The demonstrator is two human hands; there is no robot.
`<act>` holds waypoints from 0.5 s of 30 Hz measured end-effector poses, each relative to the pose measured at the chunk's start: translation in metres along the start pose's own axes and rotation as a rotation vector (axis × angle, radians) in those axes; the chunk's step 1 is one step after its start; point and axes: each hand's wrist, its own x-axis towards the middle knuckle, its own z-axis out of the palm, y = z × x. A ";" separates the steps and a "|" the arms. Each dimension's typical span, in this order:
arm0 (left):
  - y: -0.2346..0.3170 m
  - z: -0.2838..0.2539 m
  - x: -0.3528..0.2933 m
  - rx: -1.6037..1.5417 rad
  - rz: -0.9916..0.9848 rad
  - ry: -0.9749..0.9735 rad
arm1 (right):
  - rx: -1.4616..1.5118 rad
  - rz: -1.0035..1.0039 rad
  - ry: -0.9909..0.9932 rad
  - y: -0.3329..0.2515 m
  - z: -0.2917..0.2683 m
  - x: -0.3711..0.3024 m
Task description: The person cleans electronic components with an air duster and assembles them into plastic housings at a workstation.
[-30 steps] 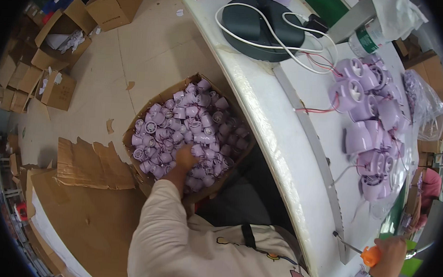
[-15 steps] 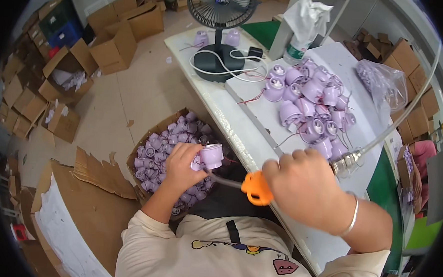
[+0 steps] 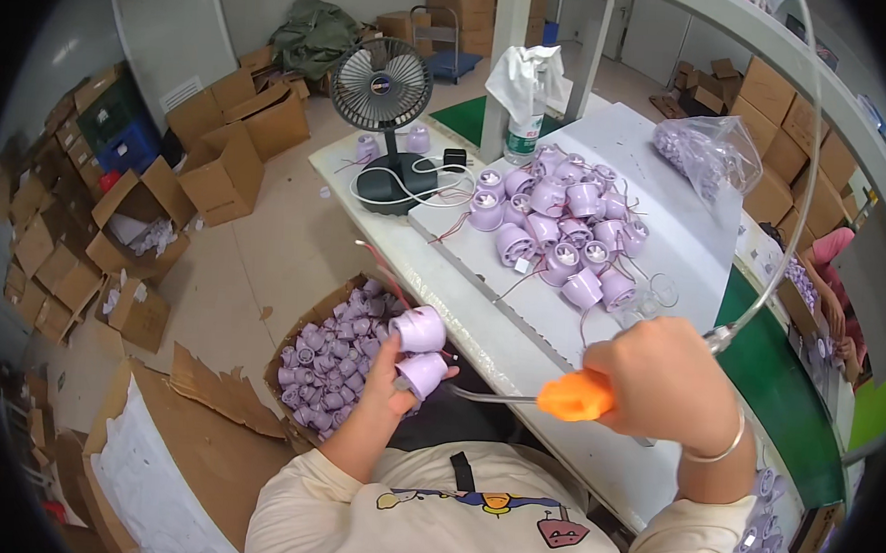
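Observation:
My left hand (image 3: 378, 401) is closed around two small lilac cup-shaped plastic housings, the upper housing (image 3: 417, 328) just above the lower housing (image 3: 422, 376). Thin red wires (image 3: 385, 270) stick up from the upper one. In my right hand (image 3: 663, 388), over the table edge, is an orange air blow gun (image 3: 575, 396). Its thin bent metal nozzle (image 3: 497, 398) points left and ends close to the lower housing without touching it. A clear hose (image 3: 768, 294) runs up from the gun's fitting. My palm hides the gun's grip.
On the white table (image 3: 444, 262) lies a pile of lilac housings (image 3: 565, 233), with a black fan (image 3: 382, 93), a bottle (image 3: 523, 135) and a plastic bag (image 3: 705, 155) around it. Below my left hand stands a box of housings (image 3: 333, 371). Another person's arm (image 3: 833, 297) shows at right.
The view has tilted up. My left hand has turned, so two housings and raised red wires now show. The blow gun has shifted right, its nozzle a little farther from my left fingers.

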 end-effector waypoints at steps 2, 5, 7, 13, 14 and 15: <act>-0.007 -0.009 0.012 -0.191 -0.089 -0.140 | -0.012 -0.009 0.032 0.002 0.007 0.001; -0.007 0.015 0.018 -0.243 -0.152 -0.056 | -0.081 0.093 0.031 0.012 0.017 0.003; -0.008 0.024 0.020 -0.209 -0.144 0.026 | -0.018 0.026 -0.005 0.017 0.011 -0.005; -0.012 0.069 0.025 0.199 0.055 0.079 | 0.131 0.052 0.085 0.046 0.010 -0.021; -0.012 0.075 0.030 0.200 0.052 0.075 | 0.131 0.056 0.087 0.053 0.011 -0.022; -0.013 0.082 0.040 0.326 0.108 0.068 | 0.101 0.048 0.065 0.064 0.011 -0.023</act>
